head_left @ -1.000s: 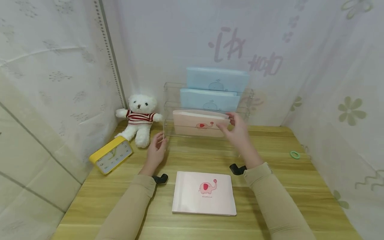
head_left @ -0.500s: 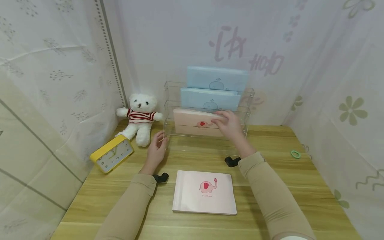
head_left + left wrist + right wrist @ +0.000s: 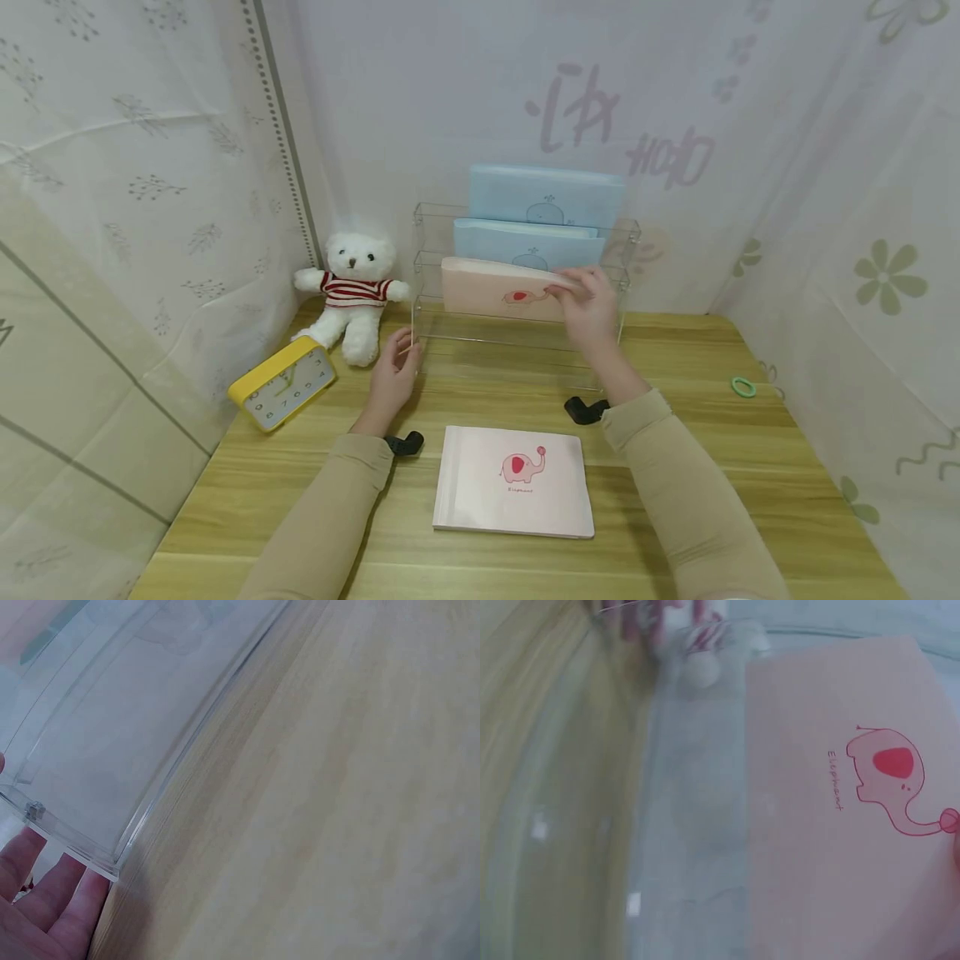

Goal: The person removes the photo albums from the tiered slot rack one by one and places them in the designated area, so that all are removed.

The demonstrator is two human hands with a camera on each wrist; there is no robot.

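My right hand [image 3: 592, 308] pinches the right end of a pink booklet [image 3: 480, 287] with a red-eared elephant on its cover. That booklet stands in the front tier of a clear acrylic rack [image 3: 517, 340], and its elephant cover [image 3: 817, 870] fills much of the right wrist view. At the rack's lower left side my left hand [image 3: 393, 371] grips the side panel; in the left wrist view its fingers [image 3: 56, 892] lie along the panel's outer edge. Flat on the table in front is another pink elephant booklet [image 3: 513, 508].
Two blue whale booklets [image 3: 525, 187] stand in the rack's rear tiers. To the left sit a white teddy bear [image 3: 360, 325] in a striped sweater and a yellow alarm clock [image 3: 285, 387]. A green ring [image 3: 743, 387] lies on the wooden table [image 3: 697, 442] at the right.
My right hand has shifted from the booklet's right edge onto its top right part and raised it slightly in the rack. The left hand keeps its place on the rack's side.
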